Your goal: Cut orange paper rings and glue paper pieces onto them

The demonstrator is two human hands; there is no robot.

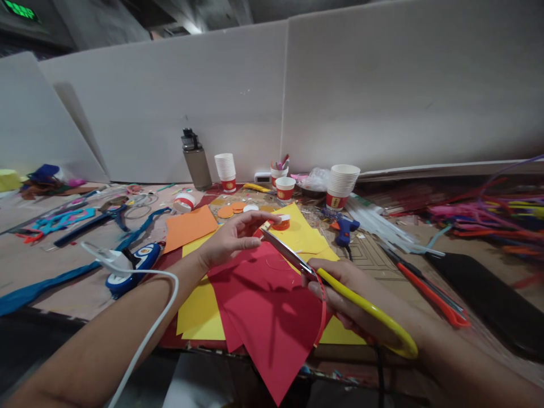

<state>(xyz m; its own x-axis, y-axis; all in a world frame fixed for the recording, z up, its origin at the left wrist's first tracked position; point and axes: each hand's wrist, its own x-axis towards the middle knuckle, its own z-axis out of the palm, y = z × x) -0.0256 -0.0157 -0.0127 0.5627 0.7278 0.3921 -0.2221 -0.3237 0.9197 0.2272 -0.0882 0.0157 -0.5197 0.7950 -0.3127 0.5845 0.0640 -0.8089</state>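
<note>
My left hand (233, 238) pinches a small red-and-gold piece (264, 228), which looks like part of a printed paper cup. In my right hand (340, 289) is a pair of scissors (293, 258) with yellow handles, its blade tips touching or right beside that piece. A thin red strip (323, 317) hangs down by the right hand and scissors. Beneath both hands lie red paper sheets (272, 300) over yellow sheets (202, 317). Just behind the fingers is a low red-and-white cup part (281, 222).
Stacked paper cups (342, 184), a bottle (198, 164) and a blue glue gun (345, 229) stand or lie farther back. At right are a red-handled cutter (433, 294) and a black phone-like slab (488, 306). A white cable (176, 289) crosses my left forearm, near a blue power strip (136, 272).
</note>
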